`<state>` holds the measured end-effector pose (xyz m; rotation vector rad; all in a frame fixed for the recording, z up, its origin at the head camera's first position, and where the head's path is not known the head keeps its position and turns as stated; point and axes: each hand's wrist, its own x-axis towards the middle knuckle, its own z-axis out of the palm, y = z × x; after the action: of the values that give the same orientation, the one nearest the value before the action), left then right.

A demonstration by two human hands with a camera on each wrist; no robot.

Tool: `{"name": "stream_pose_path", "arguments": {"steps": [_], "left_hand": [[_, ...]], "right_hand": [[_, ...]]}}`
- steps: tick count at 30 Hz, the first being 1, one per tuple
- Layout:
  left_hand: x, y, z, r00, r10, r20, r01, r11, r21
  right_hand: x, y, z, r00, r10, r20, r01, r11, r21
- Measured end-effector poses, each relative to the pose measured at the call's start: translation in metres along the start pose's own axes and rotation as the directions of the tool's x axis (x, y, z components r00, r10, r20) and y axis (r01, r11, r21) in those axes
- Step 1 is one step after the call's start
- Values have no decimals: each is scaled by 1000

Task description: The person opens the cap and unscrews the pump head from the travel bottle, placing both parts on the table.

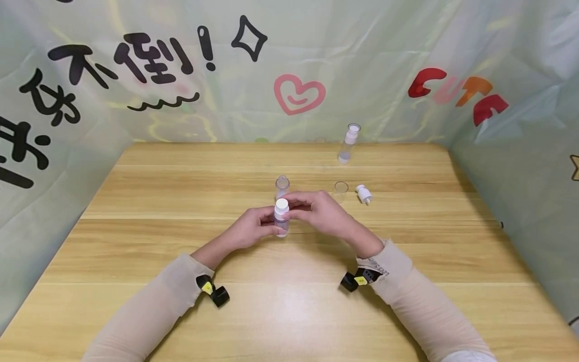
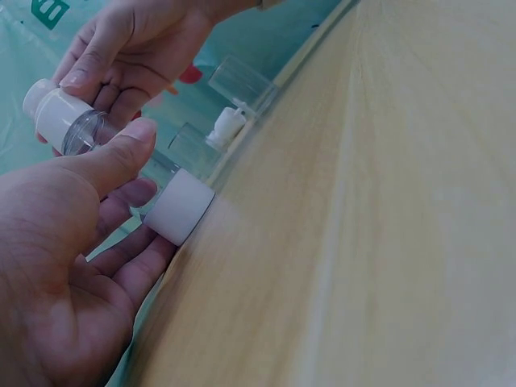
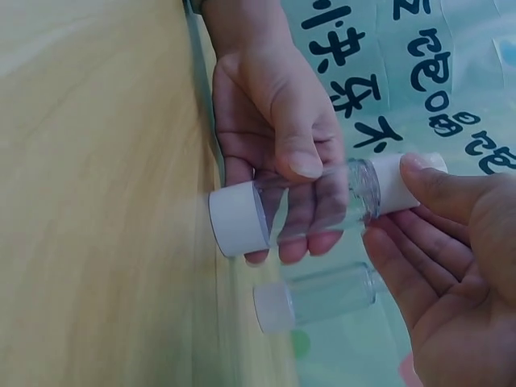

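A small clear bottle (image 3: 235,219) with a white base stands upright between the two hands, its white base at the tabletop. My left hand (image 1: 248,229) grips its transparent body from the left, thumb in front and fingers behind. My right hand (image 1: 323,213) pinches the white pump top (image 3: 391,181) at the bottle's upper end, between thumb and fingers. The top sits on the bottle; whether its thread is engaged cannot be seen. Just behind, a second clear bottle (image 3: 318,302) with a white base stands, partly hidden by the right hand in the head view.
A clear cap (image 1: 341,187) stands right of the hands. Beside it lies a loose white pump top (image 1: 364,194). Farther back stands another bottle (image 1: 348,146) with a white pump. The wooden table (image 1: 181,176) ends at a printed cloth backdrop (image 1: 362,60).
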<state>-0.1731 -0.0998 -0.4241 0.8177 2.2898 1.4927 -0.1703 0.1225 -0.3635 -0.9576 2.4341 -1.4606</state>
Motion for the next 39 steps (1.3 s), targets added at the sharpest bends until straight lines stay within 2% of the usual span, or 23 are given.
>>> {"name": "stream_pose_path", "arguments": {"steps": [9, 20, 24, 31, 35, 39], "left_hand": [[0, -2, 0, 1000, -8, -2, 8, 1000, -1], [-1, 1, -1, 1000, -18, 3, 18, 1000, 12], [0, 0, -1, 1000, -17, 4, 17, 1000, 16], [0, -1, 0, 1000, 16, -5, -16, 1000, 21], [0, -1, 1, 1000, 15, -8, -15, 1000, -8], [0, -1, 1, 1000, 16, -16, -16, 1000, -21]], "right_hand": [[1, 4, -5, 999, -9, 37, 7, 998, 55], [-1, -2, -11, 997, 23, 71, -30, 994, 104], [-2, -5, -10, 999, -17, 46, 15, 998, 54], [-4, -12, 0, 993, -119, -17, 116, 985, -129], [-5, -15, 7, 988, -141, -69, 124, 971, -206], [-5, -17, 13, 981, -148, -129, 117, 968, -220]]}}
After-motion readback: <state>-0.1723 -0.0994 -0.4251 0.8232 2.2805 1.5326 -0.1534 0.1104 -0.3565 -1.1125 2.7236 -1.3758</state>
